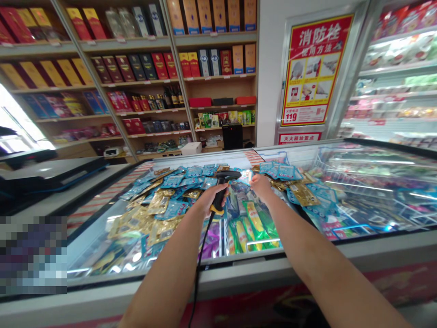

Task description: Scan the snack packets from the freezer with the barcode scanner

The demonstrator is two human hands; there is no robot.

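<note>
My left hand (214,199) is wrapped round the handle of a black and yellow barcode scanner (220,197), whose cable hangs down past the freezer's front edge. The scanner's head points right, towards a small packet (245,176) that is brightly lit. My right hand (261,186) pinches this packet by its right edge. Below both hands is the glass top of a chest freezer. Many blue packets (175,209) and gold packets (159,202) lie in a heap to the left. A smaller heap of blue and gold packets (303,193) lies to the right.
Green and yellow wrapped goods (252,218) show beneath the glass. The freezer's front rim (246,269) runs across below my arms. Behind stand shelves (136,41) of boxes and bottles, a red poster (316,73) and a lit display cooler (396,73). Dark equipment (51,175) stands at left.
</note>
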